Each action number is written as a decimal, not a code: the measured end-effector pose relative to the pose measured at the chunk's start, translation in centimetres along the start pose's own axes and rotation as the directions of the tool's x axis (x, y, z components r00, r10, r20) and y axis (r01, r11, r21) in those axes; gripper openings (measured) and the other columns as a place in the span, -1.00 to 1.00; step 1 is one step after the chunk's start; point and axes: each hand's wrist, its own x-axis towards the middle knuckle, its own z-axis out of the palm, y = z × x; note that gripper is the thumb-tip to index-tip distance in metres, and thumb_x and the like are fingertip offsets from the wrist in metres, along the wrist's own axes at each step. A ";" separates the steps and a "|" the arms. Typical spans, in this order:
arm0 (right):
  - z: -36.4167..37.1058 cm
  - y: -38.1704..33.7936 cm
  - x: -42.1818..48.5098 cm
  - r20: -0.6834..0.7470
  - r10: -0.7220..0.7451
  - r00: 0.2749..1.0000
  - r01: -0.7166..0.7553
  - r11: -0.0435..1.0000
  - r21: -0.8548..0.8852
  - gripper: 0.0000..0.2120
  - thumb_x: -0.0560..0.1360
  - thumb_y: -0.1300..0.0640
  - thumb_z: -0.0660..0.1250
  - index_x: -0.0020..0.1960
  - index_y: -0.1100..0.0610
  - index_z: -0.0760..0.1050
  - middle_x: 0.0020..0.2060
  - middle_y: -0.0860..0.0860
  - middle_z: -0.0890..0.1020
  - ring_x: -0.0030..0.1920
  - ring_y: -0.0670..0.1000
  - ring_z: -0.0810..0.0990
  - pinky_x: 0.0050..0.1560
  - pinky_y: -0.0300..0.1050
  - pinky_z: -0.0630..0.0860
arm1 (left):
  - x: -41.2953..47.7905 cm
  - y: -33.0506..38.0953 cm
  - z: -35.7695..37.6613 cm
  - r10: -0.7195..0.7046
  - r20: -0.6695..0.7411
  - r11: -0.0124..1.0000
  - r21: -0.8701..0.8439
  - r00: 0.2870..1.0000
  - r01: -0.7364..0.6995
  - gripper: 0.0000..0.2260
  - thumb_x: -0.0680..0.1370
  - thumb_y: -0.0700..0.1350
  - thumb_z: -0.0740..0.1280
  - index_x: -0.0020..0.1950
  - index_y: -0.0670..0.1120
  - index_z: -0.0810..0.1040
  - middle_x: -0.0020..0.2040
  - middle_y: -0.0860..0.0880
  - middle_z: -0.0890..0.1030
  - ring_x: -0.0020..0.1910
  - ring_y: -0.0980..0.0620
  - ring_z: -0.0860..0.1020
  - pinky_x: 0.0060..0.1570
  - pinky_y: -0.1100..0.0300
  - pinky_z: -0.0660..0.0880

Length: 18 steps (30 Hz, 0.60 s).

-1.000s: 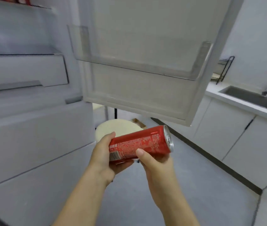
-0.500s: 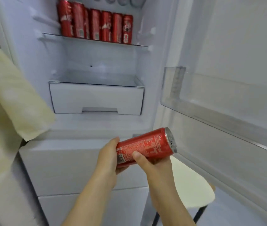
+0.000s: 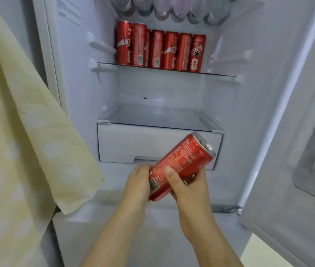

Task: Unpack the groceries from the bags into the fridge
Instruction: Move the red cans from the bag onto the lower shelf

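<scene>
Both hands grip one red soda can [image 3: 181, 166] before the open fridge [image 3: 160, 112]; right hand [image 3: 188, 186] wraps its middle, thumb on top; left hand [image 3: 140, 182] holds its near end; can tilts, top up-right; a row of red cans [image 3: 160, 50] stands upright on the far shelf; yellow cloth [image 3: 18, 132] hangs left.

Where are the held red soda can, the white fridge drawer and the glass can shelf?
Held red soda can [image 3: 183, 162]: head view, label side.
White fridge drawer [image 3: 133, 141]: head view, front panel.
Glass shelf [image 3: 220, 74]: head view, bare front edge.
</scene>
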 end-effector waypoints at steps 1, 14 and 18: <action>0.8 0.2 1.1 -0.030 -0.034 0.999 0.034 0.999 0.000 -0.60 0.35 0.22 0.46 0.04 -0.13 0.42 -0.20 -0.21 0.66 -0.12 -0.19 0.64 -0.07 -0.20 0.54 | 1.1 0.6 -0.3 0.068 0.021 0.996 0.052 0.997 -0.069 -0.73 0.60 -0.09 0.10 -0.04 -0.10 0.59 -0.10 -0.15 0.65 -0.15 -0.03 0.62 -0.20 0.18 0.55; 9.0 -3.9 14.3 -0.096 -0.313 0.945 0.312 0.950 -0.025 -0.78 0.39 0.15 0.44 -0.06 -0.09 0.48 -0.21 -0.11 0.62 -0.14 -0.09 0.64 -0.16 -0.19 0.57 | 12.7 11.9 -3.0 0.593 0.179 0.726 0.302 0.785 -0.618 -0.84 0.58 -0.10 0.22 -0.17 0.08 0.49 -0.03 -0.03 0.57 -0.11 0.09 0.57 -0.18 0.22 0.51; 10.0 -6.2 17.1 -0.085 -0.375 0.923 0.374 0.927 -0.029 -0.80 0.40 0.13 0.44 -0.05 -0.07 0.49 -0.18 -0.11 0.63 -0.11 -0.07 0.65 -0.12 -0.15 0.57 | 13.7 15.2 -2.7 0.743 0.164 0.565 0.365 0.648 -0.740 -0.80 0.54 -0.13 0.27 -0.23 0.13 0.44 -0.08 0.14 0.45 -0.11 0.14 0.53 -0.18 0.31 0.44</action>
